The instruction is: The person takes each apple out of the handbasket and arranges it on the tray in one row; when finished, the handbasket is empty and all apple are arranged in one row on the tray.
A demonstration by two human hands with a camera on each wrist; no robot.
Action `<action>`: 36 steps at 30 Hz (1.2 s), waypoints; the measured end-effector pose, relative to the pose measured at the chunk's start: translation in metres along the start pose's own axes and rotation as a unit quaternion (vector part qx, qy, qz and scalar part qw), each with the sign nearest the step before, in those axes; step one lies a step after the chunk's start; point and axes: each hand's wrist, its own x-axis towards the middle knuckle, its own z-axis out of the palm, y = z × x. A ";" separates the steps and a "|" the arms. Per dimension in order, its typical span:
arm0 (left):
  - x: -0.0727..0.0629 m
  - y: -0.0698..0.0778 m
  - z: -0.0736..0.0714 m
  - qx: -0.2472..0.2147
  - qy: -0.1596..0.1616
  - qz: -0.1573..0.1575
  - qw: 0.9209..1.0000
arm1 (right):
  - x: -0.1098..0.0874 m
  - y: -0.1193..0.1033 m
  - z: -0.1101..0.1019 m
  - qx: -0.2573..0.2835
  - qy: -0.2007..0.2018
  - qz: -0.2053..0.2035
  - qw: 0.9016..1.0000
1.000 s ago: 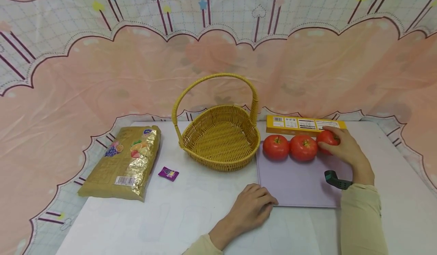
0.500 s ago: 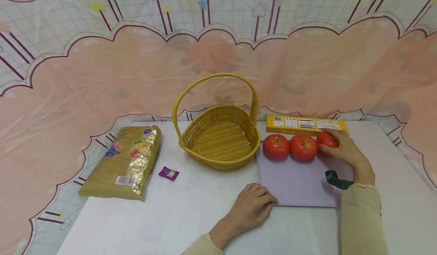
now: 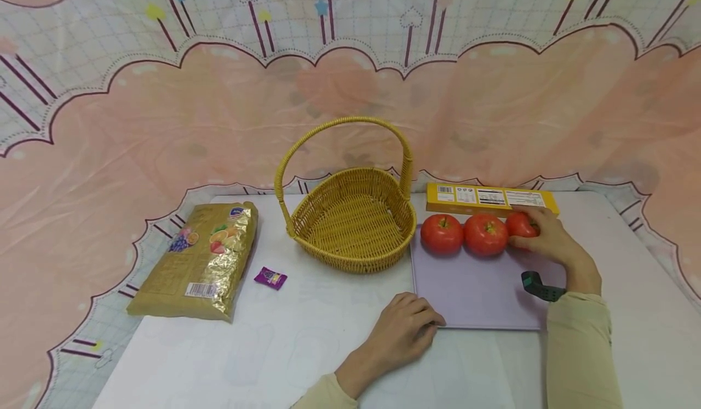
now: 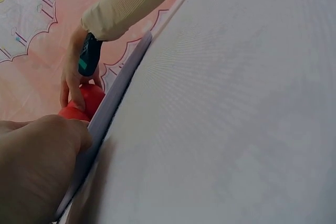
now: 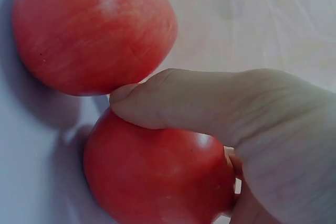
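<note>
Three red tomatoes stand in a row along the back of a pale purple tray (image 3: 476, 299). My right hand (image 3: 555, 241) grips the rightmost tomato (image 3: 522, 225), partly covering it. In the right wrist view the thumb (image 5: 173, 98) lies across the held tomato (image 5: 157, 171), close against the middle tomato (image 5: 94, 30). The left tomato (image 3: 442, 234) and middle tomato (image 3: 486, 234) rest side by side. At the tray's front left corner my left hand (image 3: 402, 330) holds the edge with curled fingers; the left wrist view shows this hand (image 4: 39, 161) at the tray rim (image 4: 118, 93).
Left of the tray stands a yellow wicker basket (image 3: 356, 263) with a tall handle. A yellow box (image 3: 490, 199) lies behind the tomatoes. Farther left are a small purple wrapped candy (image 3: 271, 278) and a gold bag (image 3: 194, 263). A patterned cloth (image 3: 350, 111) hangs behind the table.
The held tomato and my right hand have shifted very slightly left, closer to the middle tomato. My left hand has stayed at the tray corner.
</note>
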 end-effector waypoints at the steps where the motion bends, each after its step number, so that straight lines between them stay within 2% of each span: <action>1: 0.000 0.000 0.000 0.000 0.001 0.001 1.000 | 0.000 0.000 0.000 0.000 -0.001 0.001 1.000; 12: -0.001 -0.005 0.000 -0.013 0.001 0.000 1.000 | -0.001 0.000 0.001 0.015 -0.008 -0.004 1.000; 15: -0.002 -0.008 0.001 -0.031 0.006 -0.004 0.999 | 0.000 -0.001 0.001 0.029 0.012 -0.014 0.999; 17: -0.002 -0.009 0.001 -0.062 0.005 -0.018 0.998 | 0.001 -0.002 0.001 0.045 0.040 -0.024 0.998; 19: -0.002 -0.011 0.001 -0.105 0.007 -0.037 0.994 | 0.001 -0.004 0.001 0.057 0.081 -0.035 0.994; 22: -0.001 -0.012 0.001 -0.175 0.011 -0.069 0.982 | 0.002 -0.009 0.001 0.081 0.151 -0.060 0.983; 26: 0.002 -0.014 -0.003 -0.237 0.014 -0.099 0.966 | 0.004 -0.024 0.003 0.111 0.209 -0.087 0.968; 30: 0.003 -0.019 -0.009 -0.241 0.023 -0.108 0.964 | 0.006 -0.041 0.008 0.106 0.223 -0.121 0.961; 36: -0.002 -0.034 -0.028 -0.231 0.025 -0.148 0.961 | 0.007 -0.053 0.017 0.040 0.208 -0.193 0.958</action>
